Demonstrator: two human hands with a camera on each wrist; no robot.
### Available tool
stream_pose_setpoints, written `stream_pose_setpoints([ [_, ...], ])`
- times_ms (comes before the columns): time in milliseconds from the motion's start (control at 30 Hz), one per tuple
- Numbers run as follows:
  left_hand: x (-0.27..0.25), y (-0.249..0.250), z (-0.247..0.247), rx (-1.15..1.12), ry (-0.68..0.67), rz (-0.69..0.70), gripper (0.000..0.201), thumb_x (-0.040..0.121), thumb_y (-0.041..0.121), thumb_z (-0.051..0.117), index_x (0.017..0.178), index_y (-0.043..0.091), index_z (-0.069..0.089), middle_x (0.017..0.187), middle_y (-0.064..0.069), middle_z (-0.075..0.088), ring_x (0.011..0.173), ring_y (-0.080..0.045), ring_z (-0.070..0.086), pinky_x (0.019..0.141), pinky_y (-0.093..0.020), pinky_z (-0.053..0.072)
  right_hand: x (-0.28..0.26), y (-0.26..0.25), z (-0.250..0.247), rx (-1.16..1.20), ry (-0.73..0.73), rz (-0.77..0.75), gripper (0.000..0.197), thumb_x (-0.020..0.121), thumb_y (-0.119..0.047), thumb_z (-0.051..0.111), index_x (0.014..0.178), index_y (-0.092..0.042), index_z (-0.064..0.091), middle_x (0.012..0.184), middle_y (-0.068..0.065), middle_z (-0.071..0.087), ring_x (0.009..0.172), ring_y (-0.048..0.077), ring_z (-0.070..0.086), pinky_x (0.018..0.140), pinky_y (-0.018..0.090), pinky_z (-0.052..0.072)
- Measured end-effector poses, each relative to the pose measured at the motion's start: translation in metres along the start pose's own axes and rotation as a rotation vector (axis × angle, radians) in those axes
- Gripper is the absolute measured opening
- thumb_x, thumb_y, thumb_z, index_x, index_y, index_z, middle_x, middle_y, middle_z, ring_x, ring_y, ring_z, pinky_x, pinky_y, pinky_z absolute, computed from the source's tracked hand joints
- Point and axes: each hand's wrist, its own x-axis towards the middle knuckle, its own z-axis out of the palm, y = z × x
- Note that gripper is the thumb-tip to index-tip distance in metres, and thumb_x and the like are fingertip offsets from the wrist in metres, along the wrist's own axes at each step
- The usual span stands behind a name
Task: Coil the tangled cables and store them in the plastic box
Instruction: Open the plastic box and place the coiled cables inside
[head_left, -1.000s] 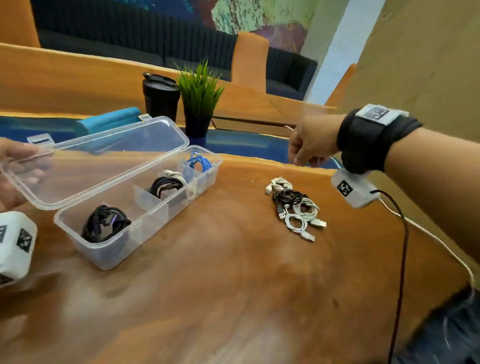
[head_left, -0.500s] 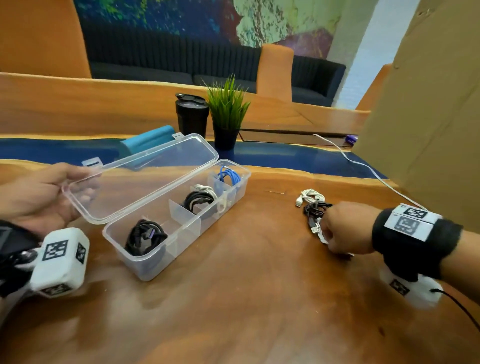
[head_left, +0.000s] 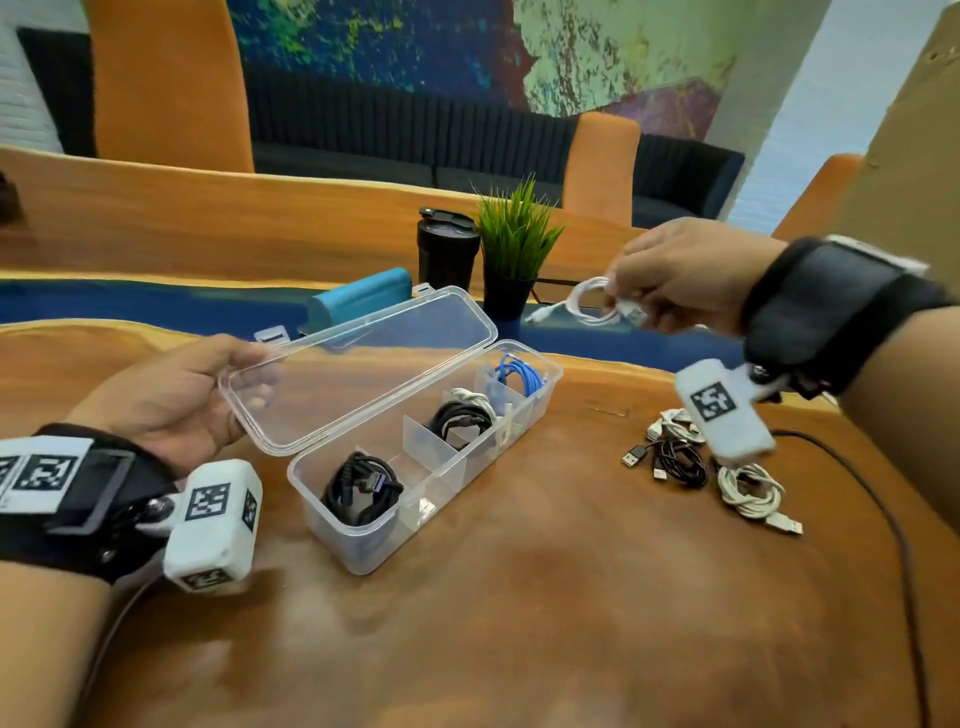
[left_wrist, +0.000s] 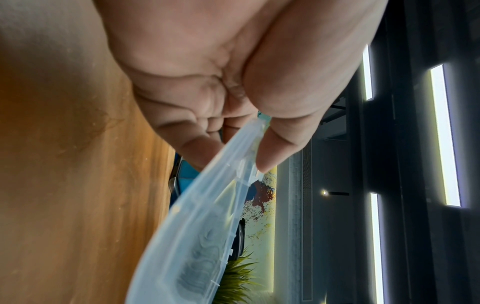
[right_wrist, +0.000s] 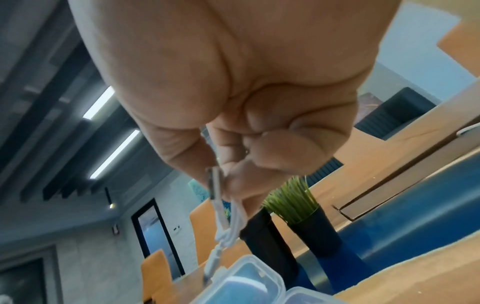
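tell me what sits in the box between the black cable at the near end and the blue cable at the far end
In the head view, between the black cable and the blue cable lie an empty compartment, then one holding a black and a white coil.

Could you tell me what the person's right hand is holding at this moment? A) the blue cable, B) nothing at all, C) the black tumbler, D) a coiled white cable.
D: the right hand pinches a coiled white cable in the air beyond the far end of the open plastic box, while the blue cable already lies in the box's far compartment.
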Motion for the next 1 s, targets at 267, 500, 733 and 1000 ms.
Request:
stream_pose_setpoints([
  [267, 0.006, -0.002, -0.006, -0.014, -0.007, -0.015, 0.013, 0.095, 0.017, 0.056, 0.097, 0.006, 0.065, 0.062, 0.002, 0.069, 0.043, -0.004, 0.058, 0.041, -0.013, 0.050, 0.051, -0.040, 0.055, -0.772, -0.070, -0.150, 0.019, 0.084, -0.017, 0.059, 0.081, -0.008, 0.076, 0.075, 0.010, 0.073, 0.058, 0.020, 0.061, 0.062, 0.031, 0.056],
  [500, 0.010, -0.002, -0.008, -0.053, 0.002, 0.002, 0.012, 0.093, 0.017, 0.060, 0.099, 0.008, 0.066, 0.066, -0.001, 0.071, 0.046, -0.006, 0.061, 0.047, -0.015, 0.053, 0.067, -0.057, 0.098, -1.135, -0.260, -0.202, 0.021, 0.089, -0.025, 0.064, 0.098, -0.010, 0.074, 0.090, 0.006, 0.073, 0.068, 0.019, 0.060, 0.058, 0.025, 0.049],
  [733, 0.012, -0.004, -0.009, -0.063, -0.007, 0.021, 0.014, 0.093, 0.017, 0.060, 0.102, 0.008, 0.065, 0.068, -0.001, 0.072, 0.047, -0.007, 0.061, 0.048, -0.016, 0.053, 0.072, -0.035, 0.116, -1.180, -0.168, -0.188, 0.012, 0.082, -0.017, 0.068, 0.093, -0.011, 0.072, 0.082, 0.005, 0.066, 0.075, 0.024, 0.061, 0.063, 0.029, 0.049],
  [1000, 0.010, -0.004, -0.008, -0.062, 0.001, 0.026, 0.015, 0.092, 0.018, 0.061, 0.103, 0.008, 0.065, 0.068, -0.001, 0.072, 0.047, -0.006, 0.062, 0.048, -0.016, 0.054, 0.062, -0.019, 0.119, -1.153, -0.071, -0.255, 0.008, 0.086, -0.011, 0.060, 0.093, -0.010, 0.065, 0.080, 0.005, 0.059, 0.076, 0.025, 0.057, 0.064, 0.030, 0.047],
])
